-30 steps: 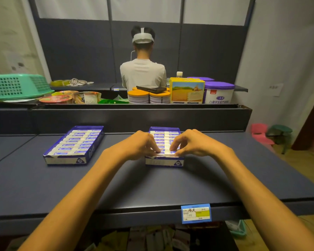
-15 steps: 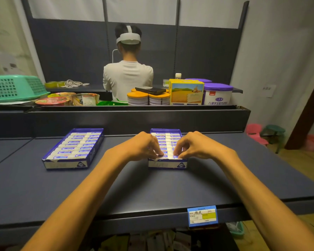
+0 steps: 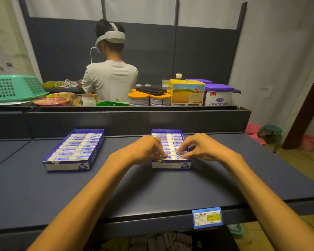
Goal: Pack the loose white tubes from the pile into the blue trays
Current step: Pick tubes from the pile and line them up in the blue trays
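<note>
Two blue trays stand on the dark shelf. The left tray (image 3: 93,156) is filled with rows of white tubes (image 3: 76,148). The right tray (image 3: 170,166) in front of me also holds rows of white tubes (image 3: 168,140). My left hand (image 3: 145,148) rests on the tray's near left corner, fingertips curled onto the nearest tubes. My right hand (image 3: 201,147) sits at the near right corner, thumb and fingers pinching the nearest white tube (image 3: 179,155). No loose pile is in view.
A raised ledge behind the trays carries cans (image 3: 149,99), a yellow box (image 3: 188,93), a purple-lidded tub (image 3: 218,94), bowls and a green basket (image 3: 13,87). A person in a white shirt (image 3: 111,77) stands behind, back turned. A blue price tag (image 3: 207,217) hangs on the front edge.
Both hands stay on the near end of the right tray, with small finger shifts on the nearest tubes. The view tilted slightly.
</note>
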`<state>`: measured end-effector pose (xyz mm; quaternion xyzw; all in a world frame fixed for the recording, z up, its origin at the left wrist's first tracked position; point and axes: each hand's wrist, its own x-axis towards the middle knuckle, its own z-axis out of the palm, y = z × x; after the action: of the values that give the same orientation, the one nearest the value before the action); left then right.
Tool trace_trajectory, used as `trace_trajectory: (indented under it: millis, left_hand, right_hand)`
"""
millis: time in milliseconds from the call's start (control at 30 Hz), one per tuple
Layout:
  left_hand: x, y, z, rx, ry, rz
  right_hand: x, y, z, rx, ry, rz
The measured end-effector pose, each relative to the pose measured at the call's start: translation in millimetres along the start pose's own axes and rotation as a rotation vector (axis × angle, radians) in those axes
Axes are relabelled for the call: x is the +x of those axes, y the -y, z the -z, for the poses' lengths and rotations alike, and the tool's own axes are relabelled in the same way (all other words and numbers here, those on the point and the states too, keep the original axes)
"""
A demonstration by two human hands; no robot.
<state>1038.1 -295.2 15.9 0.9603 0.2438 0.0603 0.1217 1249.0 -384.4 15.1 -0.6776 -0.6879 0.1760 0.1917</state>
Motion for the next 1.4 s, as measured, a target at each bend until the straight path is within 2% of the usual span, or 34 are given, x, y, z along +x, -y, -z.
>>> trace_trajectory:
  millis: [167,300,400,533,667,800,1000,1133,1267,1400]
  left_hand:
    - [-2.3,1.4,-2.5,-0.014,-0.044,-0.008]
    - [-11.1,7.1,-3.3,-0.081,-0.211,0.059]
    - [-23.0,15.5,-4.3,0.002,-0.341,0.099]
    - [-49.6,25.2,-1.1,0.120,-0.409,0.188]
    - [-85.4,37.0,-0.8,0.287,-0.413,0.287]
    - [-120.8,48.9,-6.2,0.334,-0.409,0.384]
    - [-156.4,81.2,-3.9,0.368,-0.368,0.548]
    - [-162.7,106.8,-0.1,0.321,-0.250,0.652]
    - [-163.0,120.8,0.9,0.351,-0.160,0.603]
    - [-160.5,120.9,-2.8,0.407,-0.168,0.565]
  right_hand:
    - [-2.0,-3.8,-1.6,0.029,-0.038,-0.017]
    - [-5.4,-5.9,-3.3,0.067,-0.176,-0.040]
    - [-6.2,-3.0,-6.8,-0.035,-0.261,-0.005]
    - [-7.8,10.6,-16.1,-0.167,-0.290,0.022]
    - [-9.4,20.4,-31.1,-0.282,-0.289,0.076]
    - [-10.4,34.0,-47.5,-0.358,-0.272,0.103]
    - [-18.6,37.3,-56.7,-0.403,-0.248,0.001]
    - [-20.1,38.5,-56.0,-0.372,-0.262,-0.158]
    - [-18.5,45.2,-63.0,-0.195,-0.164,-0.196]
    - [-16.7,57.8,-73.6,-0.258,-0.167,-0.173]
